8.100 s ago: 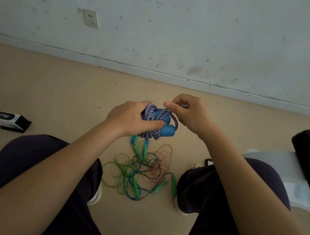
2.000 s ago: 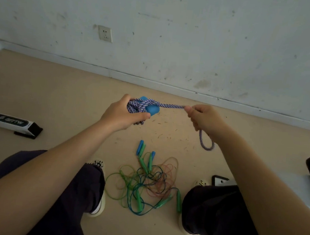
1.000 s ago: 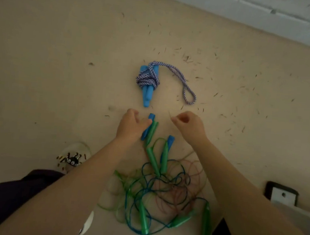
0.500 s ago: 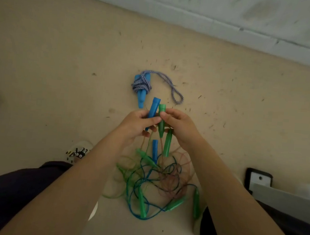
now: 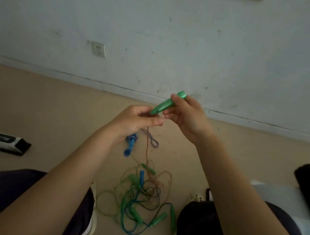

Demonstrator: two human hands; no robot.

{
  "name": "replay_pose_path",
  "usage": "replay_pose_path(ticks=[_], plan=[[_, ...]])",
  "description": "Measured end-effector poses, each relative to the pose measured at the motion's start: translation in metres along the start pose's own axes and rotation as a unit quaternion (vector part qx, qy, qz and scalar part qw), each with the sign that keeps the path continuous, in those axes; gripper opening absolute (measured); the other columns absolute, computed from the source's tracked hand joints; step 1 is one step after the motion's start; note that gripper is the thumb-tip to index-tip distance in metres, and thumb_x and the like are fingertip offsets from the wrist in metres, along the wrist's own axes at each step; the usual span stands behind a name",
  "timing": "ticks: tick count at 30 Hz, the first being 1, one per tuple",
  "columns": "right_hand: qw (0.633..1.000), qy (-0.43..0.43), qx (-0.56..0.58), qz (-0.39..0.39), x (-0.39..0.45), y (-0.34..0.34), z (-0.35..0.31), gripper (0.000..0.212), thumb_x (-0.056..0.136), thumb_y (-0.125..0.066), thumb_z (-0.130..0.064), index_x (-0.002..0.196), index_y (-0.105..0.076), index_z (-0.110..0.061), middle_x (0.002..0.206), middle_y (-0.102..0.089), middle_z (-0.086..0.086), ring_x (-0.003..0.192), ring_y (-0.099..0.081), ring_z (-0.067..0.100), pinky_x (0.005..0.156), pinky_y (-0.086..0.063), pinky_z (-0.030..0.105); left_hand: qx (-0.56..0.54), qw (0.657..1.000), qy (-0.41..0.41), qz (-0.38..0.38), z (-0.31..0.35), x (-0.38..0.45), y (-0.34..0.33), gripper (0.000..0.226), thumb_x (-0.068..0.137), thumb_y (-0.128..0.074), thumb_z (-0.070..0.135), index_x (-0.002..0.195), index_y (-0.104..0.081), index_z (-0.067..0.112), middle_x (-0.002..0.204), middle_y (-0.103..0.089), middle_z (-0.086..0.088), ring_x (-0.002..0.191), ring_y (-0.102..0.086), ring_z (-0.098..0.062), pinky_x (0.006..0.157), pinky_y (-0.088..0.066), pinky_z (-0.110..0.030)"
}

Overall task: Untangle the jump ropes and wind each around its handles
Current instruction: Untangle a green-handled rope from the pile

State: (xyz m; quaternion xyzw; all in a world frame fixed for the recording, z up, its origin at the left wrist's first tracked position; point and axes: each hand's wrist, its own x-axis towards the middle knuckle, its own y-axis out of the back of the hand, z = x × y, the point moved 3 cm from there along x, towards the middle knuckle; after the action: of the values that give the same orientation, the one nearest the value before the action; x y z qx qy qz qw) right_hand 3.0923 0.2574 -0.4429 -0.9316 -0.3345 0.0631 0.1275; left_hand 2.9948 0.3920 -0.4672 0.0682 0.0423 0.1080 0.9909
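My right hand (image 5: 187,118) grips a green handle (image 5: 165,104), raised at chest height and slanting down to the left. My left hand (image 5: 134,120) pinches at its narrow tip, where a thin reddish cord (image 5: 147,146) drops to the floor. The cord runs into a tangle of green, blue and reddish ropes (image 5: 140,194) with several green handles and a blue one, lying between my feet. Beyond it lies the wound blue-handled rope (image 5: 130,145), its striped loop (image 5: 153,140) trailing right.
A white and black box (image 5: 2,140) lies on the floor at the left. A wall with a socket (image 5: 98,49) stands ahead. A black object (image 5: 309,177) and a pale sheet (image 5: 288,200) sit at the right. My knees flank the tangle.
The wound blue-handled rope was set down on the floor. Both hands then picked handles out of the tangle; now the green handle is lifted high, its reddish cord pulled up.
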Motion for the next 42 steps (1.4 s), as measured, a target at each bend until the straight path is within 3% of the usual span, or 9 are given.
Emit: replay_pose_path(ticks=[7, 14, 18, 21, 25, 28, 33, 38, 42], plan=[[0.999, 0.005, -0.048, -0.003, -0.068, 0.005, -0.027, 0.016, 0.091, -0.062, 0.001, 0.106, -0.056, 0.0, 0.092, -0.065, 0.017, 0.079, -0.071, 0.026, 0.07, -0.06, 0.032, 0.044, 0.998, -0.032, 0.031, 0.031, -0.064, 0.011, 0.026, 0.102, -0.051, 0.028, 0.091, -0.07, 0.015, 0.054, -0.041, 0.005, 0.047, -0.037, -0.009, 0.052, -0.038, -0.021], [0.95, -0.043, -0.246, -0.185, -0.088, -0.013, 0.005, 0.014, 0.093, -0.064, -0.01, 0.102, -0.065, 0.001, 0.083, -0.069, 0.013, 0.069, -0.063, 0.025, 0.069, -0.057, 0.033, 0.079, 0.996, -0.031, -0.033, 0.026, -0.074, -0.013, 0.02, 0.1, -0.054, 0.027, 0.096, -0.071, 0.017, 0.049, -0.041, 0.009, 0.042, -0.035, -0.004, 0.045, -0.032, -0.014], [0.978, -0.019, -0.192, -0.075, -0.072, 0.007, 0.018, 0.018, 0.102, -0.05, -0.019, 0.088, -0.056, -0.009, 0.058, -0.038, -0.001, 0.049, -0.031, 0.013, 0.043, -0.031, 0.023, 0.083, 0.997, -0.003, -0.011, 0.012, -0.066, 0.001, 0.026, 0.1, -0.054, 0.03, 0.09, -0.069, 0.011, 0.054, -0.042, 0.004, 0.046, -0.035, -0.008, 0.049, -0.032, -0.021], [0.991, -0.025, -0.126, 0.03, -0.065, 0.041, 0.024, 0.025, 0.104, -0.044, -0.025, 0.087, -0.054, -0.01, 0.06, -0.039, 0.002, 0.051, -0.033, 0.018, 0.044, -0.035, 0.026, 0.078, 0.996, 0.034, 0.021, -0.019, -0.064, 0.019, 0.028, 0.101, -0.054, 0.031, 0.084, -0.067, 0.012, 0.054, -0.043, 0.006, 0.049, -0.036, -0.011, 0.056, -0.034, -0.026], [0.976, -0.061, -0.21, 0.006, -0.065, 0.033, 0.042, 0.032, 0.101, -0.048, -0.028, 0.086, -0.067, -0.007, 0.081, -0.06, -0.003, 0.076, -0.055, 0.013, 0.08, -0.052, 0.031, -0.016, 0.996, 0.054, 0.074, -0.043, -0.058, 0.01, 0.028, 0.102, -0.051, 0.029, 0.083, -0.065, 0.013, 0.053, -0.039, 0.006, 0.047, -0.028, -0.011, 0.048, -0.024, -0.024], [0.983, -0.1, -0.145, -0.055, -0.064, 0.01, 0.058, 0.025, 0.1, -0.052, -0.021, 0.089, -0.069, -0.008, 0.073, -0.06, -0.006, 0.064, -0.051, 0.008, 0.066, -0.045, 0.023, -0.034, 0.996, 0.079, 0.032, -0.043, -0.051, -0.013, 0.03, 0.1, -0.052, 0.042, 0.091, -0.067, 0.017, 0.061, -0.049, 0.004, 0.05, -0.039, -0.011, 0.05, -0.031, -0.022], [0.985, -0.13, -0.101, -0.058, -0.061, 0.004, 0.071, 0.011, 0.094, -0.061, -0.014, 0.094, -0.064, -0.004, 0.07, -0.064, 0.007, 0.06, -0.06, 0.016, 0.059, -0.053, 0.025, 0.109, 0.985, 0.096, -0.092, -0.051, -0.047, -0.026, 0.065, 0.066, -0.078, 0.063, 0.121, -0.058, 0.034, 0.109, -0.071, 0.008, 0.099, -0.068, -0.006, 0.089, -0.053, -0.028], [0.985, -0.105, -0.133, -0.007, -0.059, 0.011, 0.067, 0.025, 0.089, -0.069, -0.016, 0.105, -0.053, -0.005, 0.075, -0.066, 0.013, 0.057, -0.061, 0.023, 0.06, -0.056, 0.033, 0.096, 0.984, 0.089, -0.121, -0.047, -0.05, -0.03, 0.01, 0.096, -0.063, 0.029, 0.102, -0.06, 0.021, 0.052, -0.052, 0.016, 0.044, -0.047, 0.001, 0.05, -0.038, -0.018], [0.987, -0.056, -0.13, -0.073, -0.062, 0.01, 0.057, 0.033, 0.085, -0.072, -0.021, 0.116, -0.06, -0.016, 0.072, -0.053, 0.008, 0.058, -0.049, 0.021, 0.053, -0.046, 0.031, 0.064, 0.976, 0.122, -0.168, -0.036, -0.059, -0.029, 0.027, 0.097, -0.057, 0.036, 0.088, -0.057, 0.011, 0.051, -0.036, 0.007, 0.041, -0.03, -0.007, 0.042, -0.028, -0.019]])
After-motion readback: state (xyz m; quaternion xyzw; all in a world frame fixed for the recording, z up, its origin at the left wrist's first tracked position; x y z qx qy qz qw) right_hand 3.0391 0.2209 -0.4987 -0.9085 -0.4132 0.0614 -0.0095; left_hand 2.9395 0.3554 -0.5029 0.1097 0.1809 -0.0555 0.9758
